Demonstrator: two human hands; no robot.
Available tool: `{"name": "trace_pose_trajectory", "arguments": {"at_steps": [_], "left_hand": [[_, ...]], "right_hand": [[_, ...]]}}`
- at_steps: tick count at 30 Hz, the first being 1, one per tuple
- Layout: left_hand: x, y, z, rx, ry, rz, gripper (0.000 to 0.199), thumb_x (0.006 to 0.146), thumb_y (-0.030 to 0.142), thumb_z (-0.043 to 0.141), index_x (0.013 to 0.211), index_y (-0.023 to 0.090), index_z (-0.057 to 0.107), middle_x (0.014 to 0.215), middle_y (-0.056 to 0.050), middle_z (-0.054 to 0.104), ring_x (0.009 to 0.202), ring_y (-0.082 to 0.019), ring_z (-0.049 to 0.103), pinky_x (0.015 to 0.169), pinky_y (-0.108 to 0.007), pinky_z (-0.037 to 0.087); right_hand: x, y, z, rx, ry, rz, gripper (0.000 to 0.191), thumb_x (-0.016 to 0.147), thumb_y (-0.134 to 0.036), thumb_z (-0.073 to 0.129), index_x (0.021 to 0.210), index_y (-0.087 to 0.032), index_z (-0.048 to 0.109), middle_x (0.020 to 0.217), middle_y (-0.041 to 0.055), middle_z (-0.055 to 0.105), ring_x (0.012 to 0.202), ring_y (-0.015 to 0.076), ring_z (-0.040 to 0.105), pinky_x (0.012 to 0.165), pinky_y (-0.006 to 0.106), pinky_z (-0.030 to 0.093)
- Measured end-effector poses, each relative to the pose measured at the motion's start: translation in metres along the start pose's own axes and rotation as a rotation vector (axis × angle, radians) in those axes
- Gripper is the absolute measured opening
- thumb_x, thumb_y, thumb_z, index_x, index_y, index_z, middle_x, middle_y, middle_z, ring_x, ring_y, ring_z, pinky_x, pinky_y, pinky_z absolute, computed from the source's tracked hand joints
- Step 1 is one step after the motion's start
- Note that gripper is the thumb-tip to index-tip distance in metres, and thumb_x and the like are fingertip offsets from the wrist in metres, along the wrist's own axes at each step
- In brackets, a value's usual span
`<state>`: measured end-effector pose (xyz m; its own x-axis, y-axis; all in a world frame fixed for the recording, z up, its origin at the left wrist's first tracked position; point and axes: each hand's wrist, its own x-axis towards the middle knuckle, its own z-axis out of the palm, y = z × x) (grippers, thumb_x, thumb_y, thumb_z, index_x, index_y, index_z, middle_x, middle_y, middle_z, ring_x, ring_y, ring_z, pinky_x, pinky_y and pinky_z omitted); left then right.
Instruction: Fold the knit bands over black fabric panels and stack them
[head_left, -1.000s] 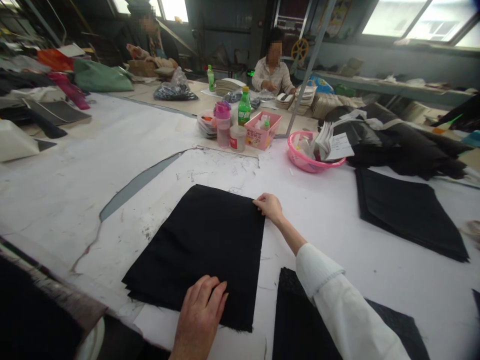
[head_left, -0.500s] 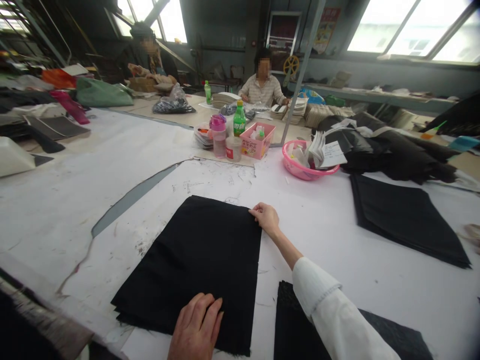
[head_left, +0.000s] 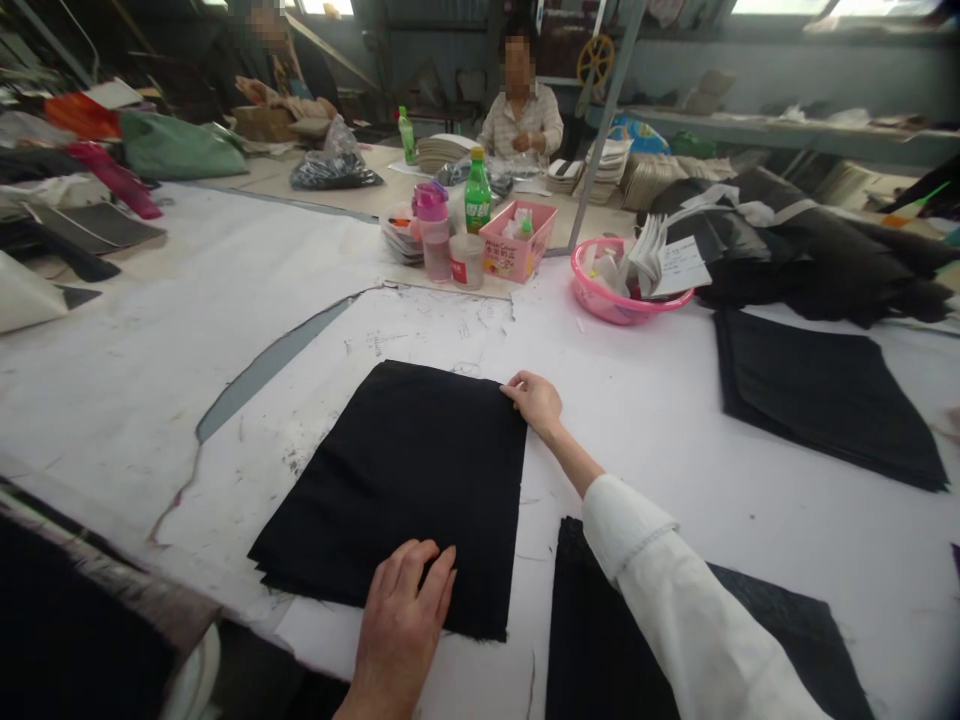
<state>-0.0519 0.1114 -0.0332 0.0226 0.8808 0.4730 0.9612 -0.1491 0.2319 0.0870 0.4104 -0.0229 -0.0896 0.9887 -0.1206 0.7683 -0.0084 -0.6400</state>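
Note:
A stack of black fabric pieces [head_left: 405, 470] lies on the white-covered table, its lower left edges slightly fanned out. My right hand [head_left: 536, 400] pinches the stack's far right corner between thumb and fingers. Near the front edge, my left hand [head_left: 405, 605] rests on top of the fabric with its fingers stretched out. Under my right forearm is another black fabric piece [head_left: 600, 640], partly hidden by the white sleeve [head_left: 682, 580]. How many layers the right fingers hold cannot be made out.
A second black fabric stack [head_left: 825, 395] lies to the right. Farther back stand a pink basin [head_left: 611, 300], a pink box [head_left: 514, 250], a green bottle [head_left: 478, 195] and a pink-lidded bottle [head_left: 433, 235]. A person [head_left: 521, 110] sits across the table. A metal pole [head_left: 604, 140] rises there.
The camera has tilted downward, so the background sits higher in view. Both hands keep nearly the same places on the fabric. The person across has brought their hands together.

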Motion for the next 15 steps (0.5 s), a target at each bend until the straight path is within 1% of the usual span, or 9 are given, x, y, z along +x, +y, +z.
{"name": "trace_pose_trajectory", "arguments": {"at_steps": [4, 6, 8, 10, 12, 14, 15], "left_hand": [[0.0, 0.001, -0.002, 0.004, -0.038, -0.019, 0.02, 0.091, 0.014, 0.057, 0.108, 0.018, 0.066, 0.1, -0.009, 0.062, 0.098, -0.023, 0.058, 0.084, -0.038, 0.047], [0.0, 0.001, -0.002, 0.007, -0.054, -0.026, 0.02, 0.091, 0.015, 0.058, 0.108, 0.018, 0.066, 0.1, -0.009, 0.062, 0.099, -0.023, 0.058, 0.085, -0.038, 0.047], [0.001, 0.001, -0.003, 0.016, -0.059, -0.022, 0.019, 0.092, 0.015, 0.057, 0.108, 0.017, 0.066, 0.1, -0.009, 0.062, 0.099, -0.022, 0.058, 0.085, -0.038, 0.047], [0.001, 0.001, -0.004, 0.033, -0.058, -0.008, 0.018, 0.092, 0.016, 0.056, 0.107, 0.017, 0.067, 0.1, -0.009, 0.062, 0.098, -0.022, 0.058, 0.084, -0.037, 0.047], [0.001, 0.001, -0.004, 0.052, -0.063, 0.013, 0.018, 0.092, 0.016, 0.055, 0.107, 0.017, 0.066, 0.1, -0.01, 0.062, 0.098, -0.022, 0.058, 0.083, -0.036, 0.046], [0.0, 0.0, -0.005, 0.07, -0.064, 0.033, 0.019, 0.092, 0.017, 0.056, 0.107, 0.017, 0.066, 0.101, -0.01, 0.062, 0.097, -0.022, 0.057, 0.082, -0.035, 0.046], [-0.001, 0.0, -0.005, 0.078, -0.061, 0.043, 0.019, 0.092, 0.018, 0.056, 0.107, 0.017, 0.067, 0.101, -0.01, 0.062, 0.097, -0.022, 0.057, 0.081, -0.035, 0.045]], "right_hand": [[-0.003, -0.001, 0.001, 0.05, 0.013, 0.008, 0.016, 0.08, -0.04, 0.066, 0.076, -0.026, 0.06, 0.057, -0.0067, 0.06, 0.068, 0.0132, 0.059, 0.067, 0.025, 0.038], [-0.004, -0.003, 0.0, 0.103, 0.027, 0.021, 0.015, 0.079, -0.037, 0.066, 0.079, -0.024, 0.059, 0.057, -0.006, 0.06, 0.068, 0.0139, 0.06, 0.069, 0.025, 0.041], [-0.005, -0.005, -0.003, 0.186, 0.029, 0.032, 0.014, 0.082, -0.034, 0.063, 0.087, -0.023, 0.056, 0.06, -0.0059, 0.062, 0.062, 0.0124, 0.06, 0.065, 0.025, 0.043], [-0.008, -0.01, -0.014, 0.289, 0.039, 0.03, 0.016, 0.087, -0.033, 0.057, 0.097, -0.021, 0.052, 0.068, -0.0047, 0.066, 0.054, 0.0093, 0.057, 0.058, 0.022, 0.044], [-0.02, -0.015, -0.038, 0.379, 0.077, 0.022, 0.019, 0.092, -0.036, 0.049, 0.103, -0.021, 0.048, 0.08, -0.0021, 0.069, 0.054, 0.0067, 0.058, 0.053, 0.019, 0.043], [-0.048, -0.02, -0.077, 0.463, 0.126, -0.018, 0.023, 0.095, -0.044, 0.044, 0.102, -0.022, 0.046, 0.09, -0.0006, 0.07, 0.061, 0.0057, 0.061, 0.053, 0.017, 0.044], [-0.07, -0.022, -0.101, 0.513, 0.139, -0.066, 0.027, 0.095, -0.049, 0.043, 0.099, -0.023, 0.046, 0.091, -0.0016, 0.069, 0.065, 0.0053, 0.062, 0.054, 0.016, 0.045]]}}
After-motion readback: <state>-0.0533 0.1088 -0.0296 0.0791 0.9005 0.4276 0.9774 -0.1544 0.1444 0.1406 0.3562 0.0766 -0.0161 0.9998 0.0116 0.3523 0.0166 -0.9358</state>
